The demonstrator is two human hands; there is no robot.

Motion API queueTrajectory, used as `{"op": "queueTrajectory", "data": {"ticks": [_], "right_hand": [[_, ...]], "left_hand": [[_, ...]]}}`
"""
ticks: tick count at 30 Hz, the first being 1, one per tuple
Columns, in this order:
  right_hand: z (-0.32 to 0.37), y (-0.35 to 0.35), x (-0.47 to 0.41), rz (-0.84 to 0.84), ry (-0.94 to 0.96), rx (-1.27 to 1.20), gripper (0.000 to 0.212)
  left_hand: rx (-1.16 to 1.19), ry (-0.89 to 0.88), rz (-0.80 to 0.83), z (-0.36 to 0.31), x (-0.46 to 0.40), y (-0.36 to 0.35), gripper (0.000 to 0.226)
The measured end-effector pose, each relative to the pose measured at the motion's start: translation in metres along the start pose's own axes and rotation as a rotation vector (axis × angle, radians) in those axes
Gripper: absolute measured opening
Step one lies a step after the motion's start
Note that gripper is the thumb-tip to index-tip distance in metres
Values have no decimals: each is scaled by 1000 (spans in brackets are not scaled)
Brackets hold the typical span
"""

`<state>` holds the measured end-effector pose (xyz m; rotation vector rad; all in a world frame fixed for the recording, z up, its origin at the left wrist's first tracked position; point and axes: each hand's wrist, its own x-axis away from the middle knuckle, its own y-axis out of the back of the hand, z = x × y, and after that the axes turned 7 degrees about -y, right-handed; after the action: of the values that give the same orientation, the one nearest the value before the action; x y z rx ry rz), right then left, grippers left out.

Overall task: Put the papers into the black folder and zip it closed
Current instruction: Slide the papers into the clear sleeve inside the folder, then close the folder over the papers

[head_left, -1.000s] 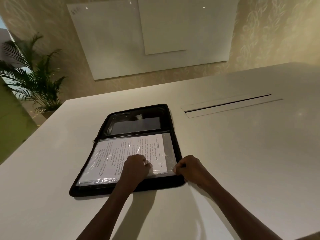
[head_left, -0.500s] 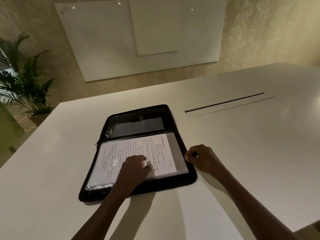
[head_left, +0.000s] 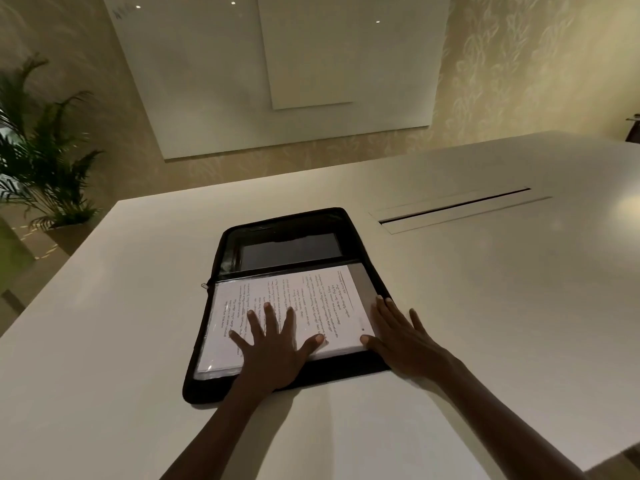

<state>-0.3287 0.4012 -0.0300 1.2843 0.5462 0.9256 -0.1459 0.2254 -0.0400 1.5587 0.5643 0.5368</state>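
The black folder [head_left: 221, 384] lies unzipped and spread flat on the white table [head_left: 485, 306], its far half showing a dark inner pocket. Printed papers [head_left: 311, 296] in a clear sleeve rest on the near half. My left hand [head_left: 273, 344] lies flat on the papers, fingers spread. Over the folder's right edge my right hand [head_left: 401, 336] rests flat, its thumb touching the papers' near right corner. A small metal zip pull [head_left: 206, 285] sticks out at the folder's left side.
A long cable slot [head_left: 457, 209] is set into the table behind and to the right of the folder. A potted palm [head_left: 38, 168] stands on the floor at the left. A white board [head_left: 277, 71] hangs on the far wall.
Both hands have opened from curled fists to flat palms. The left hand now spreads over the papers and the right hand has come to lie along the folder's right edge.
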Motion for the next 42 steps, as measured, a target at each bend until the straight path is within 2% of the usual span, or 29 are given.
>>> {"op": "queueTrajectory", "data": {"ticks": [4,7,8,10,11,14,16,19,22,25,29,34,42], "right_hand": [[0,8,-4,91,-22,-22,76],[4,21,-12,60,-55,-154,72],[5,27,-17,15,-55,-207,66],[6,39,-30,-95,-40,-339,28],[8,46,-35,-133,-38,-376,16],[12,60,-57,-198,-61,-417,21],[13,65,-73,-246,-88,-429,36],[13,70,-91,-280,-155,-521,44],[19,78,-142,-295,-225,-576,44],[12,78,-154,-302,-292,-614,23],[9,80,-177,-312,-352,-653,43],[9,82,-198,-253,-384,-750,40],[6,78,-215,-248,-427,-943,37]], "left_hand": [[66,3,49,4,-7,-5,103],[230,27,72,14,-18,4,109],[294,44,52,19,-21,10,110],[396,65,-26,33,-29,24,107],[440,65,-76,43,-34,32,104],[583,77,-220,71,-53,52,89],[626,113,-327,87,-65,62,69],[687,164,-428,102,-76,73,48],[765,253,-429,132,-115,79,52],[807,310,-389,143,-124,76,56],[866,388,-337,155,-151,70,59],[875,363,-260,163,-176,65,55],[995,444,-320,172,-190,59,48]]}}
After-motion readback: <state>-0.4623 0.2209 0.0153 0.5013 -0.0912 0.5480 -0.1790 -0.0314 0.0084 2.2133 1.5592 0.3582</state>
